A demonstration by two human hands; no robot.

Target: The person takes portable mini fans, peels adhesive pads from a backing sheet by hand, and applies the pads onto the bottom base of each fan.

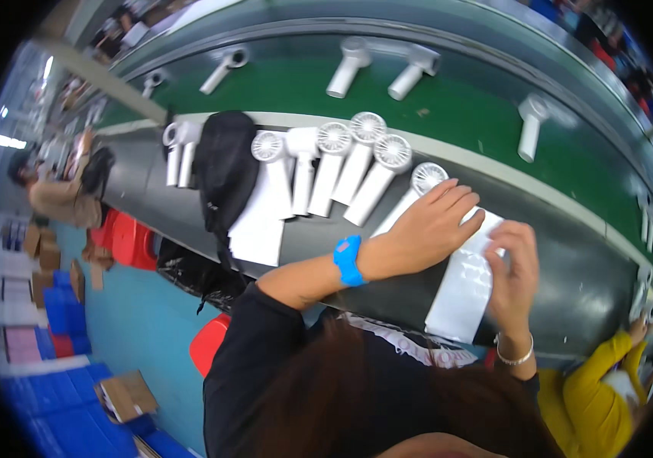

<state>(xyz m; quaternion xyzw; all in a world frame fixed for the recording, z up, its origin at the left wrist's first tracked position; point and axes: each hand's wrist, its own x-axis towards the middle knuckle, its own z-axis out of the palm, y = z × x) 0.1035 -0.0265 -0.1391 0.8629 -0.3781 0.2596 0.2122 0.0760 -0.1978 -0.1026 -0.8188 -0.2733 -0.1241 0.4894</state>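
My left hand (429, 229), with a blue wristband (348, 260), reaches palm down over the top of a glossy white sheet (460, 294); its fingers are stretched out. At the sheet's upper right edge, my right hand (517, 267) has its thumb and bent fingers closed on the edge. Blur softens the fingertips. Just beyond my left hand lies a white handheld fan (428, 178), its handle partly covered by that hand. Several more white handheld fans (393, 153) lie side by side to its left.
A black bag (225, 172) rests on the dark bench beside a white paper (259, 229). Beyond runs a green conveyor belt (280, 91) carrying spaced-out fans. A person in a yellow sleeve (597, 382) works at right. Red stools (134, 240) and blue boxes (48, 404) stand at left.
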